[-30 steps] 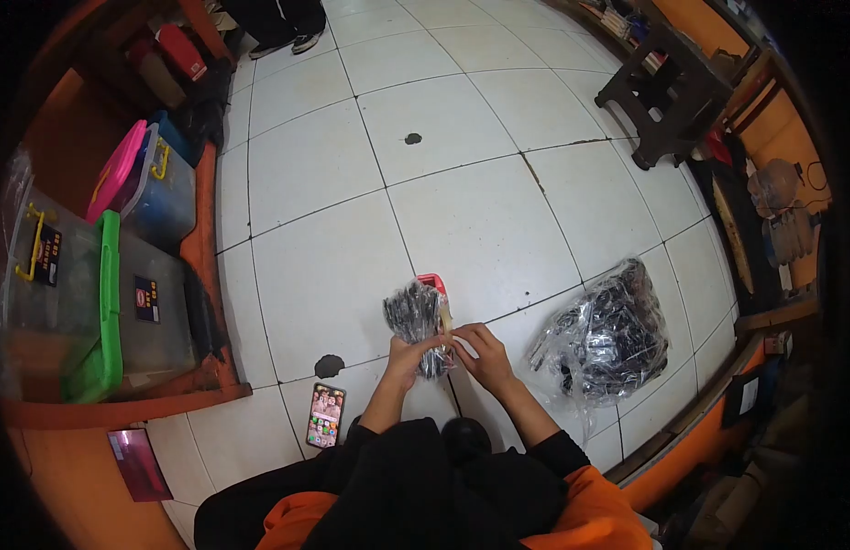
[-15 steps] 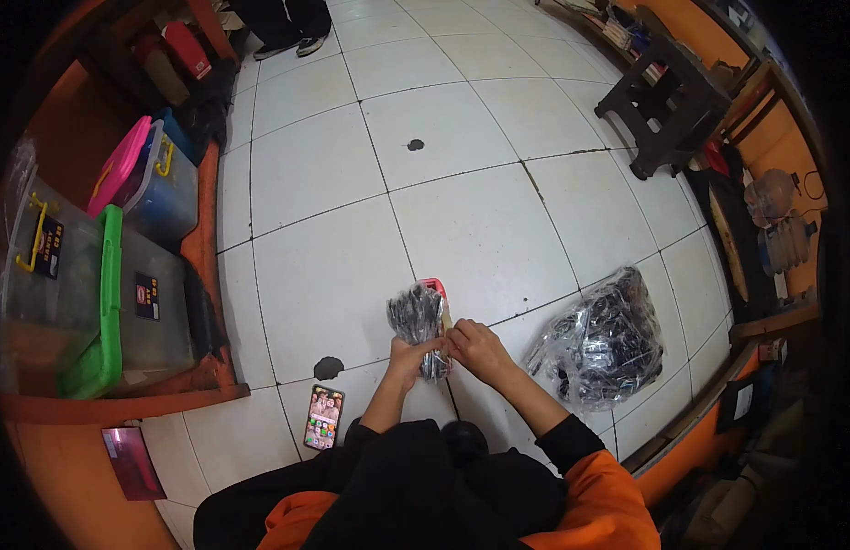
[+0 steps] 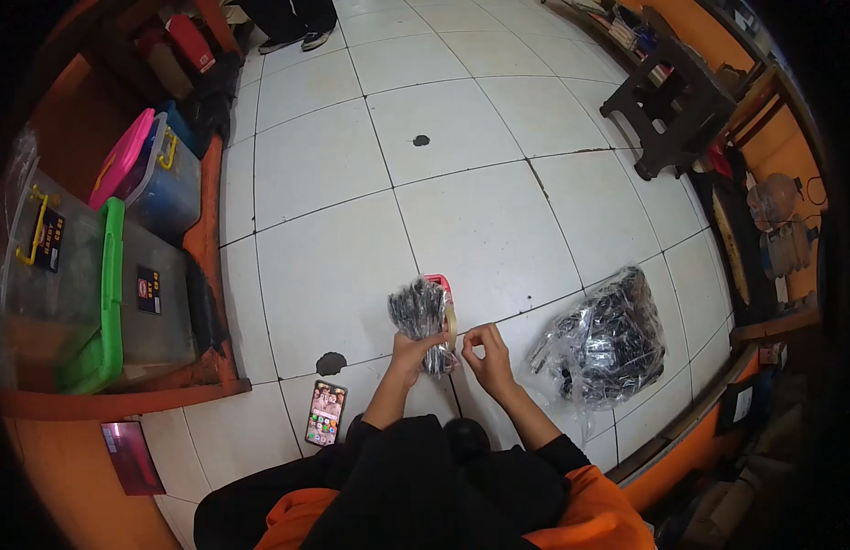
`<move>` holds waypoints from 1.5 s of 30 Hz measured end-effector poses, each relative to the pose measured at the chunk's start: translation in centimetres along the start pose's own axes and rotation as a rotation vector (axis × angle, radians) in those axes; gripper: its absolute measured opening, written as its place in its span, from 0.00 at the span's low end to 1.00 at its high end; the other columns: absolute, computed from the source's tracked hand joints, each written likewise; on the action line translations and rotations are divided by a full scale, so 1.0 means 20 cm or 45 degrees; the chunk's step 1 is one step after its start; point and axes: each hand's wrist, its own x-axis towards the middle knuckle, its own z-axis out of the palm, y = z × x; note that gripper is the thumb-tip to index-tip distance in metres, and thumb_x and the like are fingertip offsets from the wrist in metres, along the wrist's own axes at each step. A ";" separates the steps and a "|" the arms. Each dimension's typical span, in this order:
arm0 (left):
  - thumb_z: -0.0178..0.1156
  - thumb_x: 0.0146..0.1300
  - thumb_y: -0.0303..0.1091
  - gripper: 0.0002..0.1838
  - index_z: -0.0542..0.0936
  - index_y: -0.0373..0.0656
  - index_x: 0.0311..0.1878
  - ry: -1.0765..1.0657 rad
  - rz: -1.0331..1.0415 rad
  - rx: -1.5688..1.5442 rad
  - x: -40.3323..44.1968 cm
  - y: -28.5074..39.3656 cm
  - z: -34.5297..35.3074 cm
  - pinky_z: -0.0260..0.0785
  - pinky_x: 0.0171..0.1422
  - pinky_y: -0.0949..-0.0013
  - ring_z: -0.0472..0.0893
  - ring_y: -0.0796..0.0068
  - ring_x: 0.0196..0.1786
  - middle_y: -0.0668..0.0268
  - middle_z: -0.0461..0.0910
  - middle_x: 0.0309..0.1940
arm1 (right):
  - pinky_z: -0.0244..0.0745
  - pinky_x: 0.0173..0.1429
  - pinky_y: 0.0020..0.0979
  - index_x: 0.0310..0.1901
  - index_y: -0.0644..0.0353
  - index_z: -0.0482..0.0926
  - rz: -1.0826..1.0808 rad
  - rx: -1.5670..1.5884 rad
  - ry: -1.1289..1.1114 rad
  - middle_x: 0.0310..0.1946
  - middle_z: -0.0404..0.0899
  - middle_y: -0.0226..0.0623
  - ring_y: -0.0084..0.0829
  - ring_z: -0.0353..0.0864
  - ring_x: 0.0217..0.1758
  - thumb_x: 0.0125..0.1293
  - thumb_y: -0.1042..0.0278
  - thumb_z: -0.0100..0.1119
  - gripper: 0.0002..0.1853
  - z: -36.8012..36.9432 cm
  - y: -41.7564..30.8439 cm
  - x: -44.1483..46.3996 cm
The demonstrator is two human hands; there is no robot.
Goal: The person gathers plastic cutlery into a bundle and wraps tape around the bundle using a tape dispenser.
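My left hand (image 3: 408,356) is closed around the lower part of a bundle of black items in clear plastic packets (image 3: 414,307). What the black items are, I cannot tell. Right behind the bundle is a red tape dispenser (image 3: 439,279), mostly hidden, with a yellowish tape roll (image 3: 452,321) showing at its right side. My right hand (image 3: 490,359) is a little to the right of the roll, apart from it. Its thumb and forefinger are pinched together in a ring; anything between them is too small to make out.
A large clear plastic bag of black items (image 3: 613,339) lies on the tiled floor at right. A lit phone (image 3: 326,412) lies at left. Lidded plastic boxes (image 3: 154,302) line the left shelf. A dark stool (image 3: 673,101) and a person's shoes (image 3: 317,40) are farther off.
My right hand has moved right and slightly down, away from the bundle and the tape roll, leaving more of the roll visible. My left hand still holds the bundle in nearly the same place.
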 end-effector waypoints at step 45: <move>0.68 0.51 0.22 0.16 0.79 0.35 0.45 -0.001 -0.034 -0.033 -0.03 0.01 -0.01 0.80 0.34 0.67 0.84 0.70 0.32 0.61 0.83 0.35 | 0.78 0.41 0.32 0.41 0.62 0.80 -0.235 -0.088 0.054 0.36 0.80 0.39 0.37 0.82 0.38 0.55 0.79 0.66 0.11 0.02 -0.03 0.02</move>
